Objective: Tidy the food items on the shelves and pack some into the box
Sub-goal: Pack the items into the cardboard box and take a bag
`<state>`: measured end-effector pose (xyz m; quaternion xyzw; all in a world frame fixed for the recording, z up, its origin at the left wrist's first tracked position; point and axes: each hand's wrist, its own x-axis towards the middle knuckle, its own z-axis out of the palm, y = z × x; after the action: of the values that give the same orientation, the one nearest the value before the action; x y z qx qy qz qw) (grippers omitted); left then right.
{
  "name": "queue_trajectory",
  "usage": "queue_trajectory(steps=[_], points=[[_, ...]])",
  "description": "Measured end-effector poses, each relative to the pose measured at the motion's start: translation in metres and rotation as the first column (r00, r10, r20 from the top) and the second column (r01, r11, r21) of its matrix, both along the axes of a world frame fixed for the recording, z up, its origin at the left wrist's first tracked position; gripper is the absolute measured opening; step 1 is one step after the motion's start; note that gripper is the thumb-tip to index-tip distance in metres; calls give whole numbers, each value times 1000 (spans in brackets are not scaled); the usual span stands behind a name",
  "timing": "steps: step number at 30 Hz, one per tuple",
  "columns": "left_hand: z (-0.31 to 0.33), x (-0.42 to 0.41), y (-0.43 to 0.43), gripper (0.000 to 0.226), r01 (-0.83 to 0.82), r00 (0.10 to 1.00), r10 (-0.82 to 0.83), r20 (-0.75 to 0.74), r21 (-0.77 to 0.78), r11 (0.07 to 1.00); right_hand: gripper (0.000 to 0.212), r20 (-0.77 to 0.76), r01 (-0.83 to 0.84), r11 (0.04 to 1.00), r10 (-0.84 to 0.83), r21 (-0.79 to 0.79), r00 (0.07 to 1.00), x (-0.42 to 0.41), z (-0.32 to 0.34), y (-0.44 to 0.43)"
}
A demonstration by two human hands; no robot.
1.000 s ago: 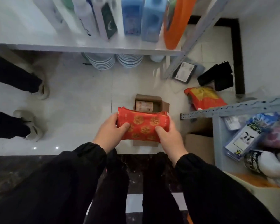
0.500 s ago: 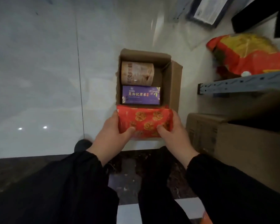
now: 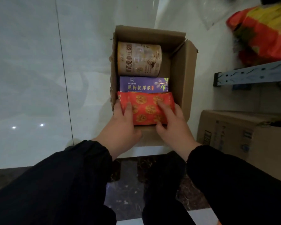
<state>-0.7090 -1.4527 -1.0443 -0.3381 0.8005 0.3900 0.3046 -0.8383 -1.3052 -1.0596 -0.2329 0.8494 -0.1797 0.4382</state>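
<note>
Head view shows the red packet [image 3: 150, 109] lying across the near end of the cardboard box [image 3: 183, 88], its far edge touching the purple carton [image 3: 143, 85]; whether it rests on the box bottom cannot be told. The left hand [image 3: 122, 125] is wrapped round the packet's left end with the thumb on top, and the right hand [image 3: 172, 127] pinches the right end, one digit on top and others tucked beneath; both have firm hold, neither is released. Assessment of risk: the packet spans almost the full width between the side walls, so fingers at either end may be caught against the cardboard on withdrawal, dragging the packet back up. The wrapper appears soft, and downward pressing to seat it could crush the contents. A forward shove would drive the purple carton into the cylindrical tin [image 3: 139, 58] lying on its side behind it, which may roll towards the open gap at its right. If the packet rides up on the carton's edge, it may sit proud and obstruct the flaps. A second carton [image 3: 234, 132] stands just beside, under a metal shelf rail [image 3: 253, 73], limiting room for the right elbow.
</note>
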Motion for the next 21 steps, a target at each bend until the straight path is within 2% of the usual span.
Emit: queue_trajectory(steps=[2, 5, 7, 9, 13, 17, 21], points=[[-11, 4, 0, 94, 69, 987, -84, -135, -115, 991, 73, -23, -77, 997, 78, 28, 997, 4, -5, 2], [-22, 10, 0, 102, 186, 964, -223, -144, -229, 956, 76, -146, -219, 974, 225, 56, 963, 6, -12, 8], [-26, 13, 5, 110, 345, 903, -403, -147, -308, 886, 87, -295, -353, 934, 353, 56, 888, 7, -15, 13], [-34, 21, 12, 103, 445, 845, -519, -131, -365, 818, 98, -389, -487, 869, 481, 90, 786, 10, -17, 19], [-40, 27, 19, 81, 476, 842, -538, -40, -413, 776, 102, -392, -632, 748, 653, 201, 648, 18, -23, 33], [-36, 21, 24, 73, 587, 804, -581, 131, -331, 738, 102, -355, -641, 719, 693, 269, 628, 20, -26, 31], [-36, 18, 23, 70, 644, 763, -613, 205, -317, 696, 99, -322, -651, 695, 718, 305, 617, 22, -27, 27]])
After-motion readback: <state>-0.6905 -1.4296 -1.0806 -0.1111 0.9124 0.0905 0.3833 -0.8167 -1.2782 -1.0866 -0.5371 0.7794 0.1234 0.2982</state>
